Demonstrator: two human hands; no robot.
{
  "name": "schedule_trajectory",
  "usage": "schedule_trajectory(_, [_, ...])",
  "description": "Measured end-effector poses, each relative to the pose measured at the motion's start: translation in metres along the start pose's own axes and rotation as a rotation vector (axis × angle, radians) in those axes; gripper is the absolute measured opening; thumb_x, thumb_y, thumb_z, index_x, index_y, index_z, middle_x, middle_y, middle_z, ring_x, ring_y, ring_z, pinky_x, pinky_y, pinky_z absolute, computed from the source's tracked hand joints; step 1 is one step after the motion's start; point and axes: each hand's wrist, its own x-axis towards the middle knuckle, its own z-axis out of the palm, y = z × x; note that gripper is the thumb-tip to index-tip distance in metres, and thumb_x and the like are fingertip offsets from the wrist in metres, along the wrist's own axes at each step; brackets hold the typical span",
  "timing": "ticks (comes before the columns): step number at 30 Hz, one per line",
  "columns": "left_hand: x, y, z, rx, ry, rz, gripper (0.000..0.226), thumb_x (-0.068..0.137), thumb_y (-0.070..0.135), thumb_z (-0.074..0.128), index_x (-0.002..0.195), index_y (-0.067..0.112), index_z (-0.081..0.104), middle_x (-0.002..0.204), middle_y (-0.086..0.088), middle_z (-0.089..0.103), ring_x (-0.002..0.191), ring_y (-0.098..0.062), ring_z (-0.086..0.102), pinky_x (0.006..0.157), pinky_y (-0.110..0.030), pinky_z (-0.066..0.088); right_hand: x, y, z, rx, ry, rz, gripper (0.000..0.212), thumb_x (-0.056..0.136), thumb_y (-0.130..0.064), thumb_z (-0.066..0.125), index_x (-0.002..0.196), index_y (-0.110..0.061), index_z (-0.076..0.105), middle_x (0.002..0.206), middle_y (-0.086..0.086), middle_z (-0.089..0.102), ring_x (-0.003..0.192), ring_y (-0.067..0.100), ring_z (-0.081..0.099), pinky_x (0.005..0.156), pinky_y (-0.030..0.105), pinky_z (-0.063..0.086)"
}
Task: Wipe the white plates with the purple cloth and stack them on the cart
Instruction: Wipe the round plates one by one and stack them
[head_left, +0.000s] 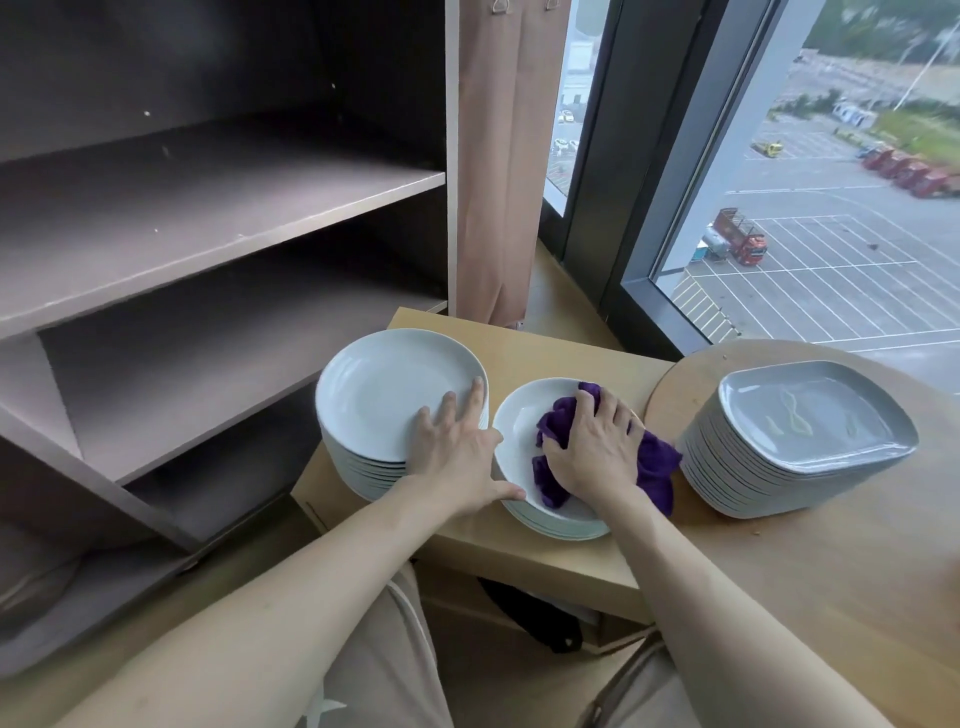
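Purple cloth (658, 462) is bunched under my right hand (592, 447), whose fingers curl over it and press it into the top of a short stack of white plates (519, 426). My left hand (457, 452) lies flat, fingers straight, on a taller stack of white plates (384, 395), its thumb at the short stack's rim. Both stacks stand on a low wooden table (550, 348). Grey squarish plates (800, 431) are piled on a round table (831, 571) to the right. A shelf unit (208, 208), curtain (498, 156) and window (831, 208) stand behind.

Seemingly an upper-floor catering storeroom: stacked plates (387, 389), open shelving (208, 208), window (810, 156) overlooking a car park (852, 280).
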Motion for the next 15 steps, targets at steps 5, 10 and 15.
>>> schedule_trajectory(5, [0.004,0.002,0.006,-0.013,0.034,-0.017,0.115,0.072,0.09,0.054,0.159,0.028,0.011,0.168,-0.004,-0.013,0.152,-0.036,0.007,0.115,-0.055,0.019,0.008,-0.023,-0.001,0.361,-0.065,-0.066,0.068,0.086,-0.069,0.032,0.141,-0.031,0.043,0.155,0.005,0.034,0.143,0.028,0.028,0.119,0.05,0.021])
schedule_trajectory(10, [0.006,0.004,0.007,-0.023,0.049,-0.026,0.118,0.072,0.084,0.06,0.159,0.026,0.005,0.169,-0.004,-0.01,0.152,-0.036,0.009,0.115,-0.055,0.021,-0.005,-0.03,-0.005,0.397,-0.151,-0.158,0.059,0.085,-0.061,0.031,0.134,-0.035,0.052,0.145,0.0,0.045,0.13,0.023,0.038,0.111,0.046,0.028])
schedule_trajectory(15, [0.006,0.002,0.009,-0.016,0.04,-0.014,0.111,0.073,0.084,0.06,0.157,0.029,0.013,0.169,-0.007,-0.01,0.151,-0.038,0.01,0.114,-0.056,0.022,-0.02,-0.031,-0.018,0.395,-0.253,-0.214,0.058,0.082,-0.05,0.039,0.131,-0.027,0.059,0.143,0.0,0.048,0.129,0.024,0.041,0.11,0.042,0.029])
